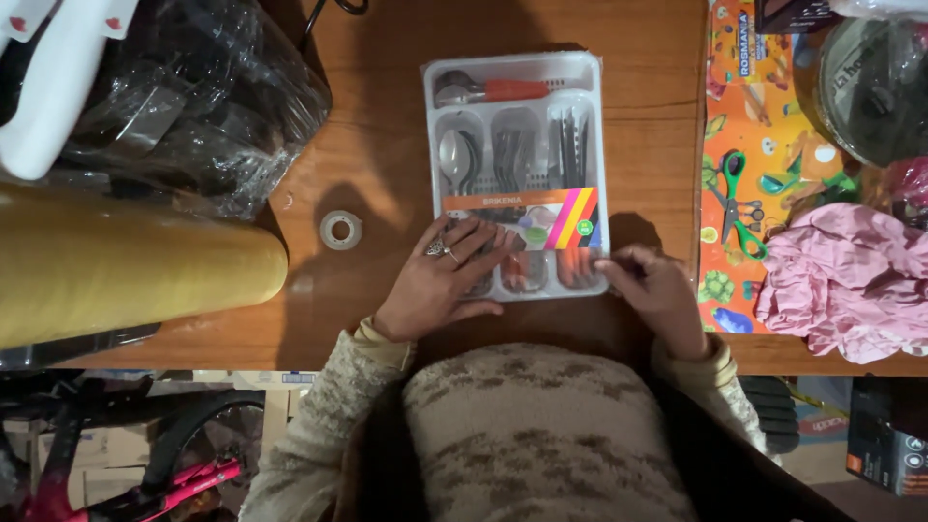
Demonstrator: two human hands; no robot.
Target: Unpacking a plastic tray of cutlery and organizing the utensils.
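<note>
A white plastic cutlery tray [583, 81] lies on the wooden table [387, 126], wrapped in clear film with a coloured paper band across it. It holds spoons, forks and knives with orange handles. My left hand [447, 278], with a ring on one finger, rests flat on the tray's near left part. At the tray's near right corner, my right hand [655, 288] pinches the edge with its fingertips.
A small roll of clear tape [340, 229] lies left of the tray. A large yellow roll [126, 261] and a crumpled plastic bag [203, 97] fill the left. Green-handled scissors [737, 208] and a pink cloth [851, 280] lie at right. A bicycle [145, 454] stands below the table edge.
</note>
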